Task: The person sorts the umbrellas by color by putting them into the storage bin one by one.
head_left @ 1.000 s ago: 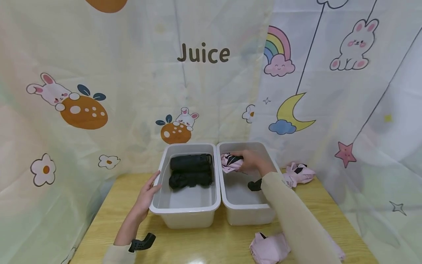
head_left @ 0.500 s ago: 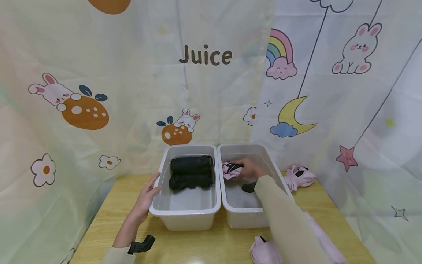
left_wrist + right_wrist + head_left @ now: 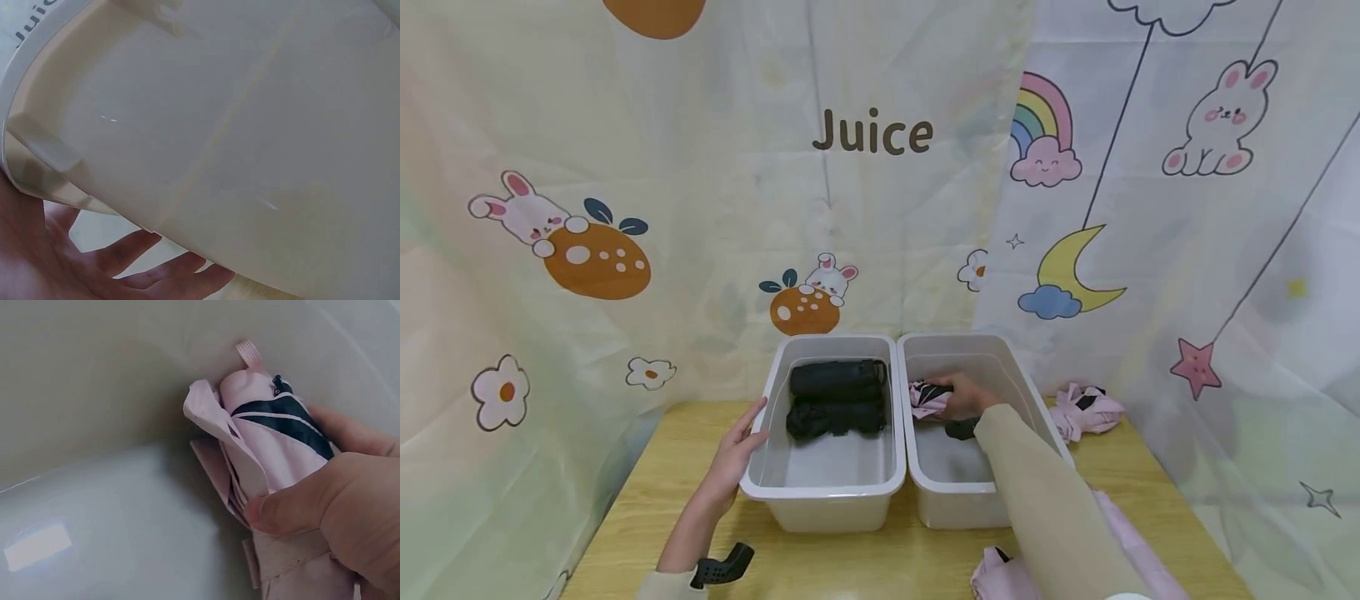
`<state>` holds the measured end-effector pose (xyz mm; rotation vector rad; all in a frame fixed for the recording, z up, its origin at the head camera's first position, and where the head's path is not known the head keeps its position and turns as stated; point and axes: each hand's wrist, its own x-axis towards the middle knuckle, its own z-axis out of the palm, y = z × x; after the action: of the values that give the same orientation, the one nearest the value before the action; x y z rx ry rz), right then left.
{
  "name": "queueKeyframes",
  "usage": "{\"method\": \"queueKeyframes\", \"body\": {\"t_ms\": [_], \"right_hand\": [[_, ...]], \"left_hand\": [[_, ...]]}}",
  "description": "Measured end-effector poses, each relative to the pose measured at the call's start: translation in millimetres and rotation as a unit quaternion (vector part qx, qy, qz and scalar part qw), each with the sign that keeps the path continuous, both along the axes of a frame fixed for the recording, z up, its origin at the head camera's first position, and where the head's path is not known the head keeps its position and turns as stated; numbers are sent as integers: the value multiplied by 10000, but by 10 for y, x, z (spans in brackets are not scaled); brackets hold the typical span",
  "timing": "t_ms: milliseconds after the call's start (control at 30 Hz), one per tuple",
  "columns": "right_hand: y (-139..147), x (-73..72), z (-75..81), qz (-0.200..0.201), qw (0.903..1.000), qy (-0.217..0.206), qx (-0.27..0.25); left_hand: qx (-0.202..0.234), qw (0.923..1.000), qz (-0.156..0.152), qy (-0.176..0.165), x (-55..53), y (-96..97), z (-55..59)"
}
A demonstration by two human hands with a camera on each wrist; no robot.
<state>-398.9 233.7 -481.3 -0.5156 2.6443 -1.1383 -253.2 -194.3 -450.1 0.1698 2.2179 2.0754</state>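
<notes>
My right hand (image 3: 966, 396) reaches into the right bin (image 3: 958, 487) and grips a folded pink umbrella (image 3: 281, 447) with a dark patterned panel. Thumb and fingers wrap its loose fabric, and a small pink loop sticks out at the far end. The umbrella lies low beside the bin's left wall. My left hand (image 3: 730, 458) rests against the outer left side of the left bin (image 3: 823, 492), its fingers extended along the wall under the rim. Inside that bin, two rolled black umbrellas (image 3: 837, 380) lie side by side, crosswise towards the back.
Another folded pink umbrella (image 3: 1086, 410) lies on the wooden table (image 3: 647, 483) right of the bins. Nearer, a pink bundle (image 3: 1003, 575) and a long pink piece (image 3: 1138, 542) show beside my right sleeve. A printed curtain (image 3: 700, 208) hangs behind.
My right hand has lowered the pink umbrella further into the right bin, still along its left wall. The left hand keeps its place, and the head view has tilted slightly up.
</notes>
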Motion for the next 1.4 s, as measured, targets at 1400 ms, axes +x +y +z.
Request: {"method": "queueKeyframes", "body": {"t_ms": [1400], "right_hand": [[964,894,1961,55,9910,899,990]], "left_hand": [[-385,9992,-45,-88,-16,-25,31]]}}
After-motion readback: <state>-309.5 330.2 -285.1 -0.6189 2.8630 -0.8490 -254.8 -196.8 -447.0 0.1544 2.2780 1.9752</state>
